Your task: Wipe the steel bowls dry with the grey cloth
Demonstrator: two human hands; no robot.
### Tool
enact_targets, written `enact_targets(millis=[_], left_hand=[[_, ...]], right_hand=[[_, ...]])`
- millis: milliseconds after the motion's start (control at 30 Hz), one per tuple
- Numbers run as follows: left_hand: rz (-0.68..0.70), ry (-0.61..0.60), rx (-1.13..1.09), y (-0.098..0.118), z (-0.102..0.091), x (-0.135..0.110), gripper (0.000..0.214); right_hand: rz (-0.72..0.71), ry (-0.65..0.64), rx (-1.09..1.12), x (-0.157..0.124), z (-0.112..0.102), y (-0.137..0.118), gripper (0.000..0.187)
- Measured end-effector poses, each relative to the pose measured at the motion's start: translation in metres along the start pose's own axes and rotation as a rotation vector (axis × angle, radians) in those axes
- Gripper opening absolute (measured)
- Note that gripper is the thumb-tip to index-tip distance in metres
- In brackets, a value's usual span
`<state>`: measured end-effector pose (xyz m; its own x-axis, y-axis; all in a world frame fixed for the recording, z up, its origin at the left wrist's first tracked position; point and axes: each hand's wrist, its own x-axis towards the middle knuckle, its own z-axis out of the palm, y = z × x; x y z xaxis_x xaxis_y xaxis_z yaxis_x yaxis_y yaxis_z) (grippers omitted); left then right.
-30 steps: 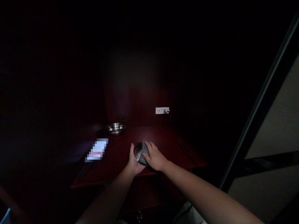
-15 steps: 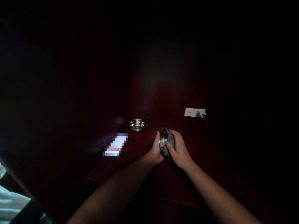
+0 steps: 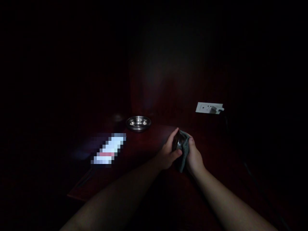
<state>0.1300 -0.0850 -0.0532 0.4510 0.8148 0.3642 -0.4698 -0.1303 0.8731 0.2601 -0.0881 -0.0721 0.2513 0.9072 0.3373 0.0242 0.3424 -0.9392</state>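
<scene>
Between my two hands, above the dark red table, is a small steel bowl [image 3: 179, 143], tilted onto its side. My left hand [image 3: 168, 152] grips it from the left, with the thumb at its near side. On the right, my right hand [image 3: 194, 157] presses a grey-green cloth [image 3: 184, 157] against the bowl. The cloth's lower end hangs down between the hands. Much of the bowl is covered by fingers and cloth. Further back on the left stand shiny steel bowls [image 3: 138, 128], which look stacked.
A lit phone [image 3: 109, 150], its screen blurred out, lies at the left of the table [image 3: 144, 150]. A white wall socket [image 3: 204, 107] with a plugged-in adapter [image 3: 217, 109] is at the back right. A dark cable [image 3: 255, 179] runs down the right side. The surroundings are very dark.
The held bowl has turned more onto its edge, and the cloth now hangs lower. My left thumb has come round to the bowl's near side. The view has shifted slightly.
</scene>
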Motion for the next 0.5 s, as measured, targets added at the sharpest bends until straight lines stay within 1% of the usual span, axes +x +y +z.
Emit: enact_targets(millis=[67, 133, 233, 333, 500], left_hand=[[0.076, -0.047, 0.153, -0.005, 0.000, 0.001, 0.094], [0.141, -0.050, 0.236, -0.011, -0.001, 0.001, 0.087], [0.107, -0.049, 0.197, -0.017, -0.001, 0.001, 0.081], [0.055, -0.068, 0.148, -0.018, -0.001, 0.002, 0.079], [0.054, -0.082, 0.111, -0.019, 0.001, 0.000, 0.080]], right_hand=[[-0.075, -0.008, 0.030, -0.002, 0.001, -0.003, 0.051], [-0.124, -0.038, 0.018, -0.004, 0.001, -0.005, 0.049], [-0.132, -0.068, -0.030, -0.004, -0.001, -0.007, 0.051], [-0.139, -0.078, -0.042, -0.002, -0.004, -0.008, 0.052], [-0.206, -0.147, 0.005, 0.001, -0.008, -0.007, 0.051]])
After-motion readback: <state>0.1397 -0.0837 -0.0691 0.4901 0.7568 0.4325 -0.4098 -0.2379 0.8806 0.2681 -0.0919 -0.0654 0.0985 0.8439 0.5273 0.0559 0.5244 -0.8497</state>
